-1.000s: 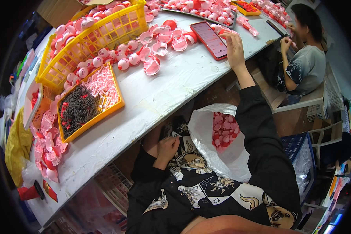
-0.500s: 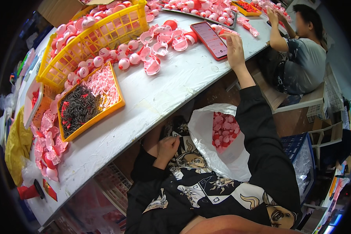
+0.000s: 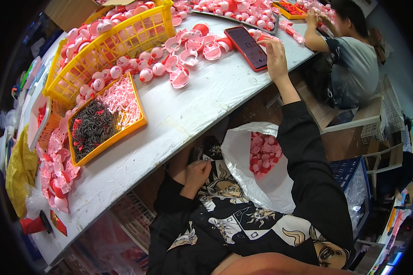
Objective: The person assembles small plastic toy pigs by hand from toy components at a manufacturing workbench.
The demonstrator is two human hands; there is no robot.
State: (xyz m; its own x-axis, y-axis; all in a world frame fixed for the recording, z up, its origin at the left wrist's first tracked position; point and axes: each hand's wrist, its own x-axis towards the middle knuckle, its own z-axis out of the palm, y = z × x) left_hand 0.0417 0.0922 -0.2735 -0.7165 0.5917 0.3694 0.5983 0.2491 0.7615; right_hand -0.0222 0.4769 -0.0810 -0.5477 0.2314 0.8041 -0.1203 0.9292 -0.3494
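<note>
A phone in a red case (image 3: 247, 49) lies on the white table, its screen mostly dark. My right hand (image 3: 276, 57) is at the phone's right edge, fingers bent and a little apart over it, gripping nothing. Down at my lap, my left hand (image 3: 198, 175) is curled closed against my patterned clothing, and nothing shows in it. Between my arms sits a white sack (image 3: 234, 146) with its mouth wide, holding small pink and red plastic pieces (image 3: 265, 153).
A yellow basket (image 3: 119, 43) heaped with pink-and-white parts stands at the left back. Before it, a yellow tray (image 3: 110, 142) holds black and pale pink small pieces. Loose pink shells (image 3: 188, 57) spread beside the phone. Another person (image 3: 353, 59) sits at the table's far right.
The phone's screen has gone from a light page to a dark one. The other person has leaned toward the table, with their hands moving left. My hands have hardly moved.
</note>
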